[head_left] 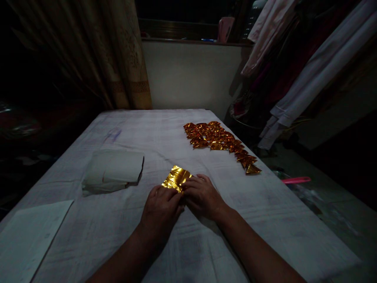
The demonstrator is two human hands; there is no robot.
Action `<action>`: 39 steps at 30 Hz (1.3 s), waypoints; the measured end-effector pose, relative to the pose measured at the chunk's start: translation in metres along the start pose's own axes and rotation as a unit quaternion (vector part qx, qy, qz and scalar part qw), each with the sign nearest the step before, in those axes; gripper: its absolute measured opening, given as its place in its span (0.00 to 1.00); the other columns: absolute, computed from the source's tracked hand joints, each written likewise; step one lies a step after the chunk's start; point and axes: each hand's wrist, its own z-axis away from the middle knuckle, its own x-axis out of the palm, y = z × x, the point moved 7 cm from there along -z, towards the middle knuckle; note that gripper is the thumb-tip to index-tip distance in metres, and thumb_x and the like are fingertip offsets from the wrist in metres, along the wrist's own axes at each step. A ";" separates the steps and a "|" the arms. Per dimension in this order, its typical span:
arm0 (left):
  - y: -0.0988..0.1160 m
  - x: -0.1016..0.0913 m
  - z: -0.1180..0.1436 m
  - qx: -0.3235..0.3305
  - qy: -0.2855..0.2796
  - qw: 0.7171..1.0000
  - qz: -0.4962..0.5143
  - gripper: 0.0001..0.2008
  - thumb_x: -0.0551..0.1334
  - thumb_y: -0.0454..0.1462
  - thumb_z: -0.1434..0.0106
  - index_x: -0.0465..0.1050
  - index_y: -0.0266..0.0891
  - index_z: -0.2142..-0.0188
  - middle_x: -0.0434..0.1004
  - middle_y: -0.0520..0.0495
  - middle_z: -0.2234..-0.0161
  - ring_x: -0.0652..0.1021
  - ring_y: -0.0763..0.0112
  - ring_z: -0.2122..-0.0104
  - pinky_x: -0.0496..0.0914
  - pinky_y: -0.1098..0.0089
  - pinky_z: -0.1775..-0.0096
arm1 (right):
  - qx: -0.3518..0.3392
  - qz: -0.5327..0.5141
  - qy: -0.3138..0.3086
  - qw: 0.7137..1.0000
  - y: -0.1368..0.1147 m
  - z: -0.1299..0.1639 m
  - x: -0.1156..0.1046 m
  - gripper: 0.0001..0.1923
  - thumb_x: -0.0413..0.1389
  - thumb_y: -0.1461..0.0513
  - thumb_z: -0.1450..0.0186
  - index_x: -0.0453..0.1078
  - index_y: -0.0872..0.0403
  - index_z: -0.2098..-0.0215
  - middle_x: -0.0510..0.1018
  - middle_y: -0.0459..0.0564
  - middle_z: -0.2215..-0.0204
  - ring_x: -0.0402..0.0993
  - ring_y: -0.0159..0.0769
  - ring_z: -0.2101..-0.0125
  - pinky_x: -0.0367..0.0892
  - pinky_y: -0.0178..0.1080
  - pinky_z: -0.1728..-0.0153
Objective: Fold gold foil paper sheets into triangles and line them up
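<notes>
Both hands, left hand (160,206) and right hand (202,194), pinch the near edge of a gold foil sheet (176,178) flat on the cloth-covered table (165,137), folded gold pieces (219,143) lined up clear beyond.

foil sheet (176,178) mid-table (188,243), folded pieces (219,143) behind right, paper stack (113,169) left

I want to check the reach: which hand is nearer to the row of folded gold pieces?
Right. The right hand lies just below and left of the row of folded gold pieces. The left hand is farther left, beside it; both touch the gold sheet.
</notes>
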 end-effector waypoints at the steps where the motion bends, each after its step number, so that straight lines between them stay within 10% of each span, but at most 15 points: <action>1: -0.002 0.001 0.000 0.001 -0.001 1.000 -0.005 0.08 0.64 0.35 0.34 0.77 0.45 0.55 0.83 0.47 0.60 0.80 0.60 0.59 0.67 0.54 0.48 | 0.000 -0.016 -0.009 1.000 0.000 0.000 0.002 0.10 0.62 0.65 0.36 0.77 0.46 0.57 0.82 0.49 0.52 0.74 0.43 0.47 0.57 0.53 0.41; 12: -0.033 -0.011 0.029 0.055 0.028 0.997 0.052 0.13 0.54 0.29 0.31 0.74 0.43 0.55 0.83 0.45 0.55 0.82 0.61 0.57 0.69 0.51 0.48 | 0.047 0.005 -0.027 0.998 0.035 0.007 0.004 0.20 0.61 0.70 0.39 0.78 0.47 0.52 0.81 0.51 0.48 0.73 0.47 0.45 0.62 0.54 0.45; 24: -0.055 -0.009 0.026 -0.113 0.030 0.993 0.033 0.12 0.58 0.41 0.31 0.75 0.40 0.68 0.77 0.43 0.62 0.75 0.56 0.60 0.69 0.54 0.56 | 0.161 0.005 0.055 0.985 0.049 0.013 0.006 0.02 0.63 0.62 0.35 0.79 0.48 0.65 0.82 0.51 0.50 0.73 0.50 0.45 0.64 0.55 0.45; 39: -0.058 -0.008 0.018 -0.157 0.028 0.987 0.022 0.14 0.60 0.40 0.34 0.68 0.40 0.76 0.78 0.43 0.60 0.75 0.55 0.56 0.67 0.53 0.52 | 0.218 0.067 0.058 0.972 0.032 0.004 0.007 0.08 0.56 0.64 0.33 0.71 0.51 0.71 0.80 0.54 0.51 0.72 0.47 0.47 0.62 0.51 0.46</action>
